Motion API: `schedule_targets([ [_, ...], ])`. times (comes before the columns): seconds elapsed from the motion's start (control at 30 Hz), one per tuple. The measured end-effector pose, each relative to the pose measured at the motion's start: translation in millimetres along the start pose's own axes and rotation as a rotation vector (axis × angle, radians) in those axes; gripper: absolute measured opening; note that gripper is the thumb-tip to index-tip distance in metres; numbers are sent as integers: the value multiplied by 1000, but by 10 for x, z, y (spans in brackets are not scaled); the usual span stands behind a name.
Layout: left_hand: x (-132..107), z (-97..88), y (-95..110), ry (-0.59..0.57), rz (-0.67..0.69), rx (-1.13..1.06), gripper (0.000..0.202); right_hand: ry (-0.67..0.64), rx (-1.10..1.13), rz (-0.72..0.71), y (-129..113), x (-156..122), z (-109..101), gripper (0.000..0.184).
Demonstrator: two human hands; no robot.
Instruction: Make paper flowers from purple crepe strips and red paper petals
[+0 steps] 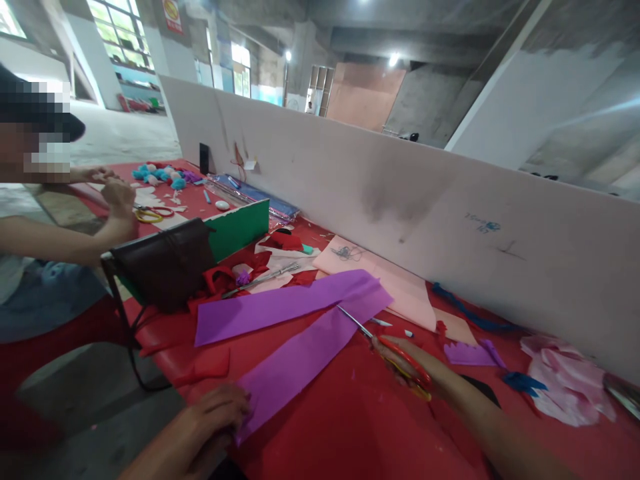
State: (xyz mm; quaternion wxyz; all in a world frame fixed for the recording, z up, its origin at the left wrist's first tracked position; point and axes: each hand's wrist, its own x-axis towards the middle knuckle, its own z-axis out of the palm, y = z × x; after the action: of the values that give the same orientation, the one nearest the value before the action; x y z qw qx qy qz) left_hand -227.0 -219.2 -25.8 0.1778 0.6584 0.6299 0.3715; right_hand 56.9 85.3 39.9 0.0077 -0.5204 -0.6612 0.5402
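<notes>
A long sheet of purple crepe paper (295, 320) lies on the red table (350, 413), split lengthwise into two strips. My right hand (407, 370) grips red-and-yellow-handled scissors (395, 353) whose blades are in the slit near the paper's far end. My left hand (220, 410) pinches the near end of the lower purple strip at the table's front edge, fingers closed on it.
A dark brown bag (165, 263) and a green box (240, 227) stand at the left. Red scraps, a second pair of scissors (265, 279), pink paper (400, 287) and pink crumpled paper (565, 380) lie about. A white partition (400, 200) backs the table. Another person's hands (115, 193) work at the far left.
</notes>
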Motion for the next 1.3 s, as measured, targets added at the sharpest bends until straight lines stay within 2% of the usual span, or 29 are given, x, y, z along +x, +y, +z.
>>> schedule_targets([
  [0.1, -53, 46, -35, -56, -25, -17, 36, -63, -93, -56, -19, 38, -10, 42],
  [0.23, -46, 67, -32, -95, -36, -41, 35, -71, -183, -110, -23, 64, 25, 33],
  [0.33, -2, 9, 59, -120, -45, -142, 29, -47, -213, -127, 0, 68, 60, 29],
  [0.4, 6, -71, 141, -181, -60, -256, 20, -14, -226, -138, 30, 42, 80, 31],
  [0.47, -10, -175, 211, -243, -66, -399, 15, 29, -233, -140, 81, -36, 101, 34],
  [0.53, -22, -285, 263, -251, -80, -510, 17, 87, -254, -161, 162, -182, 134, 38],
  [0.67, 88, -398, 411, -201, -45, -493, 16, 223, -405, -204, 475, -607, 239, 43],
  [0.73, 202, -317, 548, -225, 21, -492, 11, 289, -495, -200, 727, -794, 289, 40],
  [0.8, 308, -99, 710, -281, 102, -536, 8, 370, -567, -241, 1030, -908, 318, 39],
  [0.87, 372, 254, 852, -329, 131, -555, 6, 463, -628, -329, 1335, -943, 317, 40],
  [0.93, 389, 689, 949, -295, 151, -539, 3, 568, -706, -413, 1569, -934, 296, 41],
  [1.0, 379, 1098, 1018, -204, 115, -420, 7, 667, -783, -450, 1689, -935, 290, 43],
  [1.07, 376, 1366, 1093, -285, 94, -292, 13, 782, -870, -421, 1701, -977, 340, 43],
  [1.13, 432, 1427, 1170, -415, 165, -258, 18, 898, -939, -388, 1652, -1057, 477, 40],
  [1.2, 597, 1299, 1203, -460, 242, -270, 22, 950, -932, -461, 1594, -1154, 699, 36],
  [1.23, 727, 1191, 1187, -410, 242, -258, 23, 949, -891, -535, 1570, -1201, 829, 33],
  [1.3, 1080, 955, 1072, -238, 147, -115, 21, 868, -850, -642, 1532, -1283, 1086, 27],
])
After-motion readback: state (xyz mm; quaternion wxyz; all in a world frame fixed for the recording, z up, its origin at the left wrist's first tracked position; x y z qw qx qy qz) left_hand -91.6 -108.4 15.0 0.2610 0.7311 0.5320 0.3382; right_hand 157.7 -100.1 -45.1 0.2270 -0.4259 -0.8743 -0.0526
